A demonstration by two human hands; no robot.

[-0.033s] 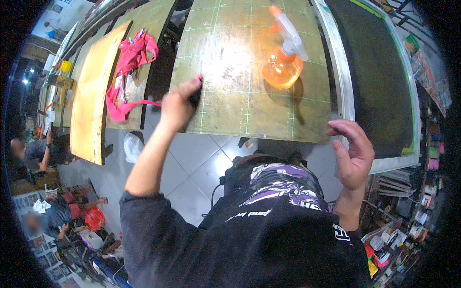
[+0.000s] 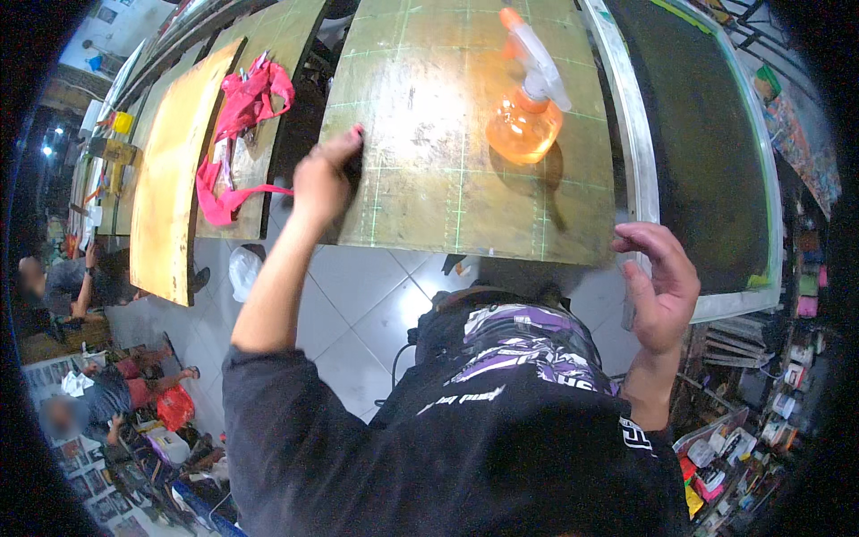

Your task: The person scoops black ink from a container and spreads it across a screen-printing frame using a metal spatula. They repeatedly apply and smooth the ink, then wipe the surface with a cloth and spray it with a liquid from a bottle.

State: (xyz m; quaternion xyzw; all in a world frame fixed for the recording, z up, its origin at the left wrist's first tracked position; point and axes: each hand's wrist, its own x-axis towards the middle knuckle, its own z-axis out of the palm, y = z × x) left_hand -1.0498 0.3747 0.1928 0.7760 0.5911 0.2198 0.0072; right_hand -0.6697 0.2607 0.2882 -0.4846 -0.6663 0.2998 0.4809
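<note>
My left hand [image 2: 320, 183] is closed over the left edge of a green board [image 2: 420, 170] marked with light grid lines. A bit of pink shows at its fingertips, and a strip of the pink cloth [image 2: 255, 94] runs up to the hand, which seems to grip its end. The rest of the cloth lies bunched on another board to the left. A clear spray bottle [image 2: 523, 130] with orange liquid and an orange-and-white head stands on the green board. My right hand [image 2: 662, 277] is held by the board's near right corner, fingers curved and apart, holding nothing.
A framed dark screen [image 2: 707, 161] stands at the right. A yellow wooden board [image 2: 179, 170] lies at the left. A white plastic bag [image 2: 244, 271] is on the tiled floor [image 2: 349, 304]. Two people sit far left. Crowded shelves [image 2: 787, 385] line the right side.
My left hand has shifted slightly left, and the pink strip's visible length is a little shorter. My right hand and the spray bottle stay nearly where they were.
</note>
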